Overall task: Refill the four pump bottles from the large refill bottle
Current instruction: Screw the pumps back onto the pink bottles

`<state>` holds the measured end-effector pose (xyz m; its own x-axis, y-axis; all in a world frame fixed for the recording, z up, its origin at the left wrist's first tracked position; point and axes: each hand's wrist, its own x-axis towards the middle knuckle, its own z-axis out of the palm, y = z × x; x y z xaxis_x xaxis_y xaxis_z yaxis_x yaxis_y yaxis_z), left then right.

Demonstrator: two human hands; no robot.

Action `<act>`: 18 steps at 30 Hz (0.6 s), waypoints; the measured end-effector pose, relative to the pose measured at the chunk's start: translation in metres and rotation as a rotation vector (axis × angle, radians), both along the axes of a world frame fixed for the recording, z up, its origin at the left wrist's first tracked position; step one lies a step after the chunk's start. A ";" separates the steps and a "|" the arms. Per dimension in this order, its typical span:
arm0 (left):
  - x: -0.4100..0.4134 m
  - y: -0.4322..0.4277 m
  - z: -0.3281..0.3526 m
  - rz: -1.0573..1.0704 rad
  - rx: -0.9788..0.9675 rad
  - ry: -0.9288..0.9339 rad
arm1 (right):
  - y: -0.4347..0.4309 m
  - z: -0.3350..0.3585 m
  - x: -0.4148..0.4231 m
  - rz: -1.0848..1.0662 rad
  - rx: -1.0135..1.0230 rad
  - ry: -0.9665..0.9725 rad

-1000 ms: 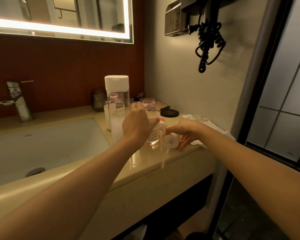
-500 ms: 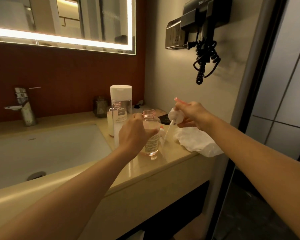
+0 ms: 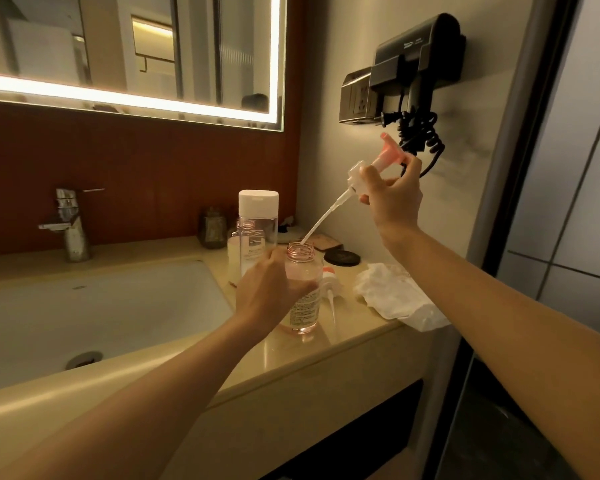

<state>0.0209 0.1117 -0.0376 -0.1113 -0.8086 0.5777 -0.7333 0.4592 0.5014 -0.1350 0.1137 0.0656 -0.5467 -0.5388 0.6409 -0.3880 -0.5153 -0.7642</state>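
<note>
My left hand point(image 3: 265, 292) grips a small clear pump bottle point(image 3: 302, 296) with an open pink threaded neck, standing on the counter. My right hand point(image 3: 394, 195) holds a pink-and-white pump head point(image 3: 378, 166) up high and tilted, and the tip of its white dip tube point(image 3: 321, 225) sits just at the bottle's mouth. Behind my left hand stands the tall clear refill bottle point(image 3: 258, 220) with its white cap on. Another open small bottle point(image 3: 246, 233) stands in front of it, partly hidden. A second pump head point(image 3: 329, 282) lies on the counter right of the held bottle.
A white sink basin point(image 3: 101, 306) with a chrome tap point(image 3: 71, 225) lies to the left. A crumpled white cloth point(image 3: 395, 296) and a black round lid point(image 3: 342, 258) sit on the beige counter point(image 3: 291, 355) at the right. A wall hair dryer point(image 3: 416, 64) with coiled cord hangs above.
My right hand picked the pump head up from the counter, raised it, and brought its tube tip to the bottle's mouth. My left hand stayed on the bottle. The camera tilted down.
</note>
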 end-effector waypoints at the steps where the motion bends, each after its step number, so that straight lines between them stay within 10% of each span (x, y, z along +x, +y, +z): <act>1: 0.000 0.000 -0.001 -0.007 0.007 0.014 | -0.001 -0.002 0.002 -0.020 -0.021 0.044; 18: -0.008 0.001 -0.014 -0.004 0.056 0.277 | -0.012 -0.055 0.032 0.270 0.134 0.597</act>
<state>0.0125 0.1132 -0.0519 0.0418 -0.8398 0.5413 -0.5629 0.4278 0.7072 -0.1026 0.1022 0.0111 0.0462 -0.7030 0.7097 -0.6346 -0.5694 -0.5226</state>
